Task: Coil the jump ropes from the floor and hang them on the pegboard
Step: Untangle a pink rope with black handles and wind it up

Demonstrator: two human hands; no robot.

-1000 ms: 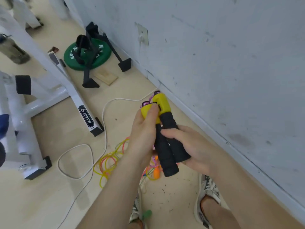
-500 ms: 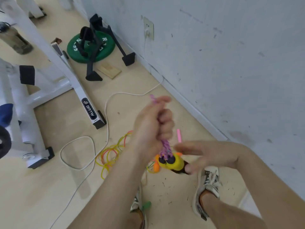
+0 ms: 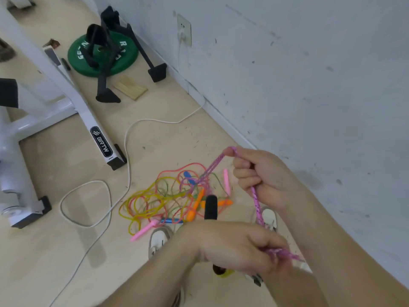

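Pink rope (image 3: 257, 207) held over tangled ropes (image 3: 155, 196), white cable (image 3: 127, 138), green plate (image 3: 130, 59) beyond

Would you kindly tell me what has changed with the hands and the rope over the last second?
The right hand let go of the black handles and now grips the pink rope, raised in a loop. The left hand dropped lower, holding handles and rope strands. The tangled ropes and the white cable stayed put.
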